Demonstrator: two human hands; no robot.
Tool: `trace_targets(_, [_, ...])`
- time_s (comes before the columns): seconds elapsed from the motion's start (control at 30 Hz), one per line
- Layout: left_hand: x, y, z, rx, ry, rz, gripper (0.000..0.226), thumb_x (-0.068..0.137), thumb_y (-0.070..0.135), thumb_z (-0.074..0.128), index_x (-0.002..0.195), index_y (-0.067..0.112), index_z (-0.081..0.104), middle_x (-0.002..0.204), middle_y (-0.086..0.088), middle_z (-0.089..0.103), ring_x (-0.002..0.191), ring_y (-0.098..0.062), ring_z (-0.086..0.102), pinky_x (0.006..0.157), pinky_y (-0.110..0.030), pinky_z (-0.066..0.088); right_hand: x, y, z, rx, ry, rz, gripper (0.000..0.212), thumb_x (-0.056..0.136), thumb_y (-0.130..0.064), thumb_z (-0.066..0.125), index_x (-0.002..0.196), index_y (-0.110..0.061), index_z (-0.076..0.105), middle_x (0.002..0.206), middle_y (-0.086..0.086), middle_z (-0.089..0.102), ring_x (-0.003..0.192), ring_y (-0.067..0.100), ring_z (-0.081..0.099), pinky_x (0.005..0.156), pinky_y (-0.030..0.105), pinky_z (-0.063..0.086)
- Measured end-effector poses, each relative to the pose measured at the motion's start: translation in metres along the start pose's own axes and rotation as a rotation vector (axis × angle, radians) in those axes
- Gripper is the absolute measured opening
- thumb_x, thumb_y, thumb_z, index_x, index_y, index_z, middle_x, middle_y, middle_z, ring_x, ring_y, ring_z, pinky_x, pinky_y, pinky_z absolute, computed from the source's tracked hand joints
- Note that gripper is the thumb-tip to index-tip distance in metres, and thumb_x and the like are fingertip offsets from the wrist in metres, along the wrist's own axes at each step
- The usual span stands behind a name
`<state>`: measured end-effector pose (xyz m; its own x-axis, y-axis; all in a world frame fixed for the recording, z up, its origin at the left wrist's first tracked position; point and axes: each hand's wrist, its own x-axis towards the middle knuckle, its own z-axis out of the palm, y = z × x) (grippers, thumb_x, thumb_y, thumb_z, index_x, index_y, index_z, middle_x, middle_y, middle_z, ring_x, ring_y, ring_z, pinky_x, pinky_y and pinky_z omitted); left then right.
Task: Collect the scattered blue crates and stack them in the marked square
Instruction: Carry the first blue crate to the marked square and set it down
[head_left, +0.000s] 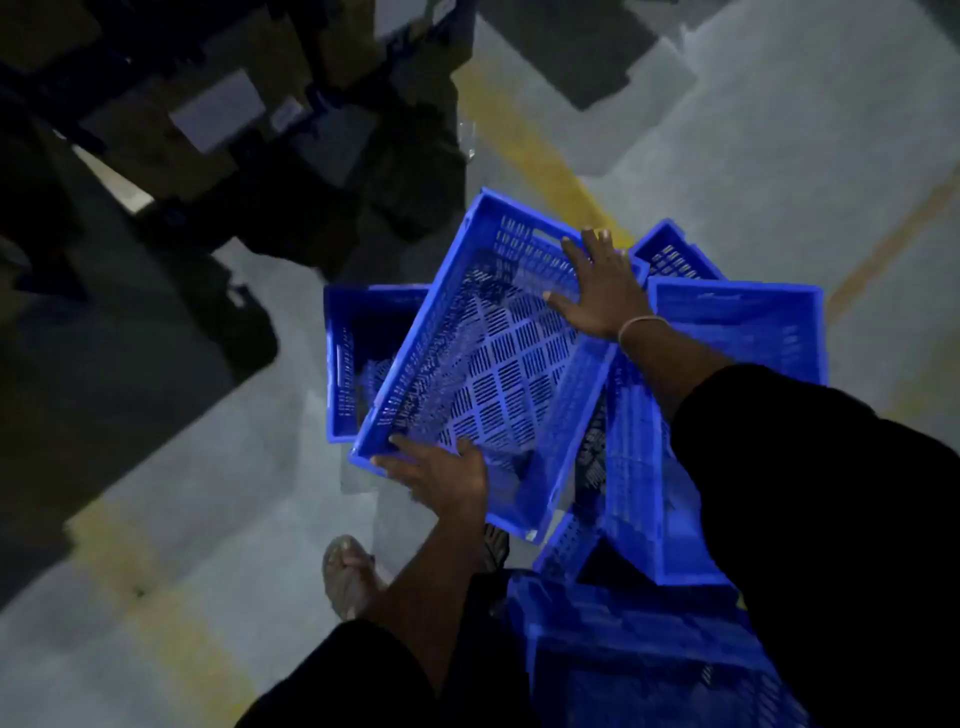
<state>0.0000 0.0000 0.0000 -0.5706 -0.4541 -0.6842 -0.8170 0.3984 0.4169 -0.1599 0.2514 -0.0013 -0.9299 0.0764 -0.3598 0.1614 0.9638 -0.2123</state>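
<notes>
A perforated blue crate (493, 364) sits tilted on top of a loose pile of other blue crates. My left hand (441, 473) grips its near left rim. My right hand (602, 291) lies spread on its far right rim, fingers apart. Under it a crate (358, 358) pokes out to the left, another crate (737, 332) lies to the right, and one more (649, 660) stands near my legs. Yellow floor lines (524, 150) run past the pile; whether they form the marked square I cannot tell.
Dark cardboard boxes and shelving (234, 130) fill the upper left. A second yellow stripe (156, 608) crosses the grey floor at the lower left. My sandalled foot (348, 571) stands just below the pile. The scene is dim and blurred.
</notes>
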Motion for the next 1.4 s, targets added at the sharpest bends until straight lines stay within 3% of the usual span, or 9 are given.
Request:
trace_targets(0.13, [0.027, -0.009, 0.026, -0.19, 0.071, -0.271, 0.105, 0.092, 0.029, 0.069, 0.159, 0.022, -0.012, 0.161, -0.018, -0.029, 0.152, -0.043, -0.005, 0.115, -0.061, 0.02, 0.053, -0.001, 0.03, -0.068, -0.064, -0.034, 0.089, 0.088, -0.063, 0.054, 0.158, -0.027, 0.012, 0.166, 0.008, -0.003, 0.151, 0.036, -0.004, 0.12, 0.056, 0.004])
trace_targets(0.33, [0.056, -0.032, 0.05, -0.188, 0.151, -0.292, 0.106, 0.092, 0.027, 0.069, 0.159, 0.028, -0.013, 0.163, -0.023, -0.005, 0.12, -0.059, 0.045, 0.097, -0.055, 0.042, 0.114, 0.002, 0.046, -0.187, -0.11, -0.012, 0.089, 0.085, -0.058, 0.062, 0.156, -0.035, 0.015, 0.165, 0.011, -0.004, 0.149, 0.044, 0.003, 0.118, 0.06, 0.007])
trace_targets(0.47, [0.056, -0.035, 0.05, -0.126, 0.184, -0.2, 0.1, 0.093, 0.024, 0.067, 0.16, 0.024, -0.008, 0.158, -0.024, 0.009, 0.115, -0.057, 0.046, 0.092, -0.055, 0.043, 0.13, 0.001, 0.042, -0.324, -0.111, -0.005, 0.081, 0.081, -0.055, 0.067, 0.15, -0.036, 0.029, 0.157, 0.013, 0.018, 0.13, 0.048, 0.032, 0.107, 0.06, 0.029])
trace_targets(0.7, [0.093, -0.05, 0.008, -0.04, 0.203, 0.035, 0.104, 0.082, 0.005, 0.065, 0.161, 0.021, -0.002, 0.156, -0.024, 0.013, 0.118, -0.057, 0.045, 0.093, -0.052, 0.043, 0.125, -0.004, 0.039, -0.325, -0.151, 0.024, 0.081, 0.08, -0.014, 0.067, 0.149, -0.034, 0.029, 0.148, 0.013, 0.023, 0.125, 0.048, 0.031, 0.088, 0.058, 0.043])
trace_targets(0.8, [0.119, -0.067, -0.016, 0.091, 0.194, 0.176, 0.109, 0.078, 0.002, 0.063, 0.16, 0.027, -0.004, 0.16, -0.013, 0.009, 0.119, -0.05, 0.049, 0.084, -0.049, 0.047, 0.114, 0.0, 0.05, -0.329, -0.089, 0.008, 0.083, 0.078, -0.004, 0.065, 0.147, -0.034, 0.03, 0.144, 0.016, 0.027, 0.116, 0.048, 0.036, 0.08, 0.053, 0.044])
trace_targets(0.97, [0.139, -0.081, -0.041, 0.288, 0.104, 0.275, 0.109, 0.078, 0.002, 0.063, 0.16, 0.027, -0.004, 0.162, -0.013, 0.001, 0.075, -0.043, 0.059, 0.055, -0.038, 0.04, 0.099, -0.001, 0.057, -0.33, -0.038, 0.049, 0.078, 0.083, 0.012, 0.051, 0.146, -0.03, 0.032, 0.135, 0.021, 0.035, 0.118, 0.05, 0.035, 0.07, 0.049, 0.041])
trace_targets(1.2, [0.153, -0.051, -0.115, 0.431, 0.06, 0.394, 0.094, 0.085, 0.003, 0.056, 0.161, 0.021, 0.004, 0.14, -0.025, 0.029, 0.074, -0.049, 0.058, 0.058, -0.041, 0.039, 0.052, -0.017, 0.026, -0.314, -0.02, 0.083, 0.064, 0.09, 0.001, 0.049, 0.147, -0.025, 0.037, 0.125, 0.026, 0.042, 0.104, 0.05, 0.046, 0.083, 0.056, 0.046])
trace_targets(1.3, [0.153, -0.031, -0.161, 0.497, 0.07, 0.451, 0.071, 0.092, 0.01, 0.052, 0.156, 0.017, 0.024, 0.127, -0.024, 0.036, 0.079, -0.05, 0.058, 0.063, -0.044, 0.039, 0.02, -0.034, 0.003, -0.261, -0.026, 0.118, 0.071, 0.087, -0.002, 0.056, 0.15, -0.027, 0.032, 0.127, 0.026, 0.04, 0.106, 0.052, 0.045, 0.077, 0.056, 0.047])
trace_targets(1.4, [0.149, -0.014, -0.208, 0.567, 0.106, 0.507, 0.068, 0.093, 0.009, 0.048, 0.157, 0.017, 0.025, 0.133, -0.027, 0.037, 0.079, -0.05, 0.058, 0.063, -0.045, 0.037, -0.015, -0.058, -0.024, -0.22, -0.018, 0.127, 0.075, 0.088, -0.004, 0.059, 0.153, -0.026, 0.028, 0.126, 0.027, 0.04, 0.101, 0.053, 0.05, 0.073, 0.056, 0.049])
